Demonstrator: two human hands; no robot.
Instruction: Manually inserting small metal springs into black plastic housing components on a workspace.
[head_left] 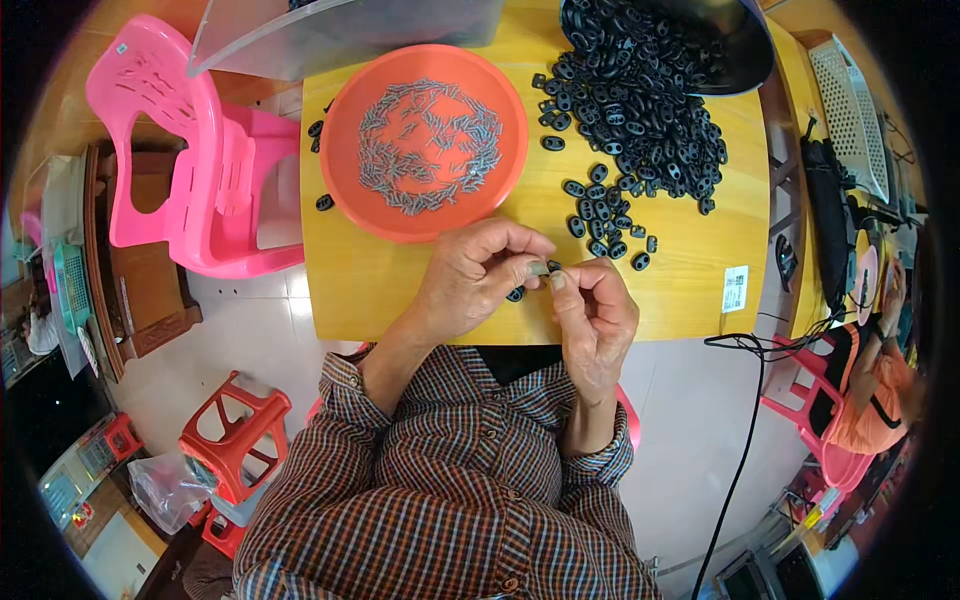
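Note:
Above the near part of the yellow table (pixel 400 310), my hands meet fingertip to fingertip. My left hand (pixel 468 277) is closed in a pinch; whatever its thumb and forefinger hold is too small to make out. Between the thumb and fingers of my right hand (pixel 598 318) shows a bit of a small black plastic piece (pixel 553 267), mostly covered by the fingertips. Another black oval piece (pixel 515 295) lies on the table just under my hands. Beyond my left hand stands an orange round tray (pixel 345 190) with many small grey metal screws (pixel 430 150) scattered in it.
A large heap of black two-holed oval pieces (pixel 640 130) spills from a dark tub (pixel 745 60) at the far right. A clear plastic bin (pixel 340 40) stands at the back left. Pink chair (pixel 215 150) left, red stool (pixel 235 435) lower left, black cable (pixel 750 440) right. Another person (pixel 875 400) sits far right.

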